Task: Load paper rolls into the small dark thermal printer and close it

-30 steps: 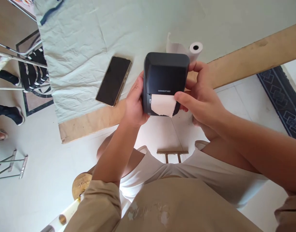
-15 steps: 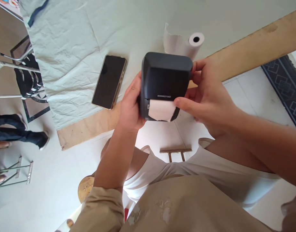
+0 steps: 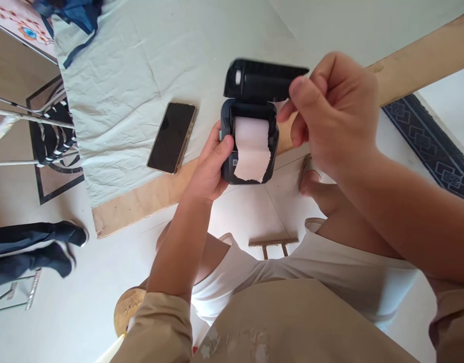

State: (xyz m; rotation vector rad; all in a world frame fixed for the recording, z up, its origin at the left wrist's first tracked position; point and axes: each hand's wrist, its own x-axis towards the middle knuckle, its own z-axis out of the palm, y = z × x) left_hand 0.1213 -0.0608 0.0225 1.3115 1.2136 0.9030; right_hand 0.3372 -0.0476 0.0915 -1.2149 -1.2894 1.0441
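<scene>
Printer (image 3: 228, 121), lid (image 3: 260, 80) raised, left fingers (image 3: 212, 142) half-hidden

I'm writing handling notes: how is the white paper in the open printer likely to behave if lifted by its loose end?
The white paper is probably floppy, as it bends out over the front of the printer. It likely tears easily, judging by its ragged edges. It may unroll rather than lift whole, since its upper part looks rounded inside.
</scene>
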